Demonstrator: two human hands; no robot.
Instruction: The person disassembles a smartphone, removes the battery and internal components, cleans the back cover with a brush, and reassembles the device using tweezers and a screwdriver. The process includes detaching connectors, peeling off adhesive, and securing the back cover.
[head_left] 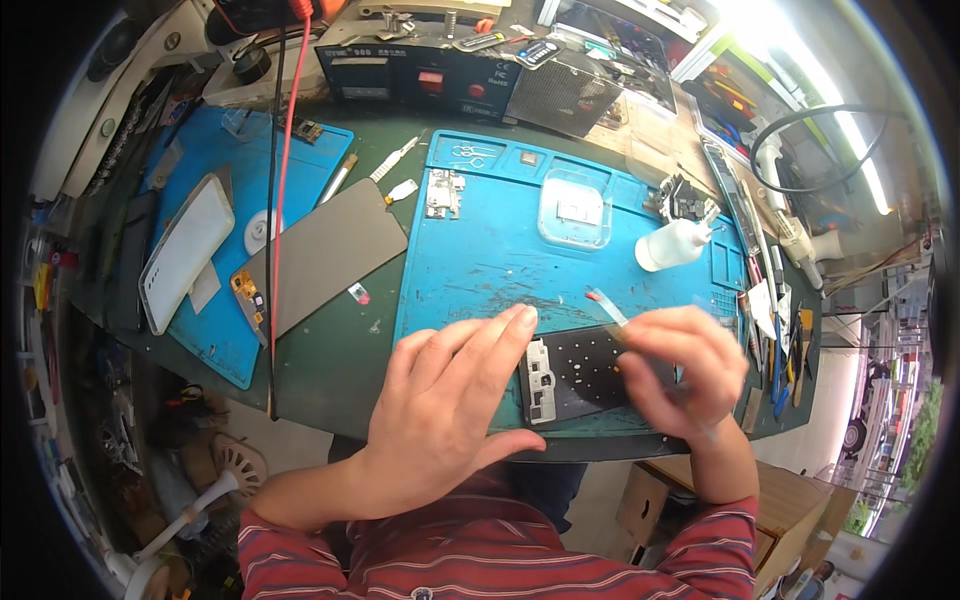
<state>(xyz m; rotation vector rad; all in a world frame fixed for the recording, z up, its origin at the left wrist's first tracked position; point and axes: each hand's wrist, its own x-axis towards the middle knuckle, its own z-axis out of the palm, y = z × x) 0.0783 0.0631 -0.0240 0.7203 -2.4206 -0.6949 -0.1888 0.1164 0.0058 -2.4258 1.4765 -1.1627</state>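
Note:
A black phone mid-frame (590, 370) with white dots and a silver section at its left end lies on the near edge of the blue work mat (480, 270). My left hand (440, 400) is held flat beside that silver end, fingers stretched out and together, thumb apart, nothing in it. Over the right part of the frame, my right hand (685, 365) pinches a clear adhesive strip (606, 312) with a red tip, which points up and to the left. The right fingers are slightly blurred and hide part of the frame.
Left of the mat lie a grey phone screen (335, 250) and a white phone back (188, 245). A clear tray (575, 208) and a white bottle (670, 246) stand on the mat. Tweezers and pens (778, 330) line its right side; a black power supply box (420, 75) is behind.

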